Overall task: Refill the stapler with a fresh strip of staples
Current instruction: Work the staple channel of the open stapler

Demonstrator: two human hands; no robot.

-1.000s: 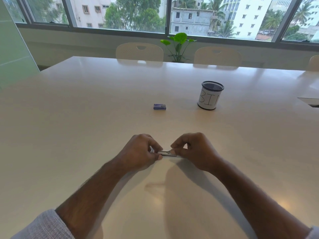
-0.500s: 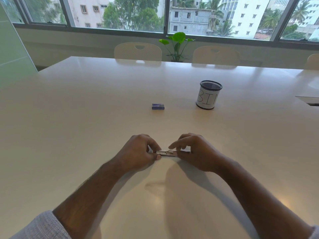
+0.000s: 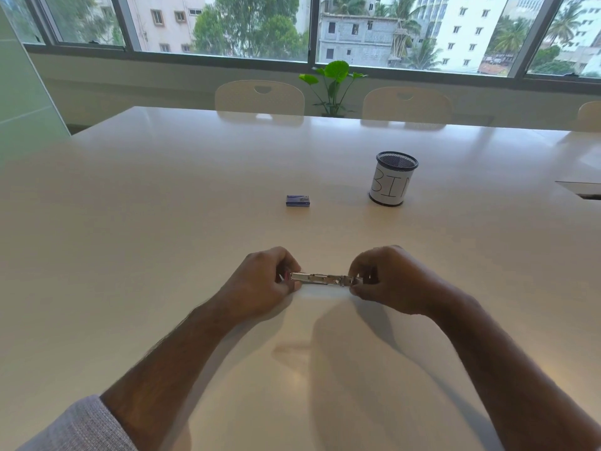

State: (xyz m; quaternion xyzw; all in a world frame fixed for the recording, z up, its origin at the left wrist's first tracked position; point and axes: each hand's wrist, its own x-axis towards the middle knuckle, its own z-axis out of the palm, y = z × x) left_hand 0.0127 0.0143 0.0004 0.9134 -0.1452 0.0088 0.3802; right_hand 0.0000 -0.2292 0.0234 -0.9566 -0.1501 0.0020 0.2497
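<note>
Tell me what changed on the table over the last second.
The right hand drew away to the right of the left hand, baring more of the metal stapler between them. Both hands still grip its ends. The blue staple box and bin cup stayed put.

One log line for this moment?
both hands grip stapler ends | staple box untouched, beyond | bin cup far right

Left hand [image 3: 260, 281] and right hand [image 3: 387, 278] pinch what seems a stapler [image 3: 325, 278]
</note>
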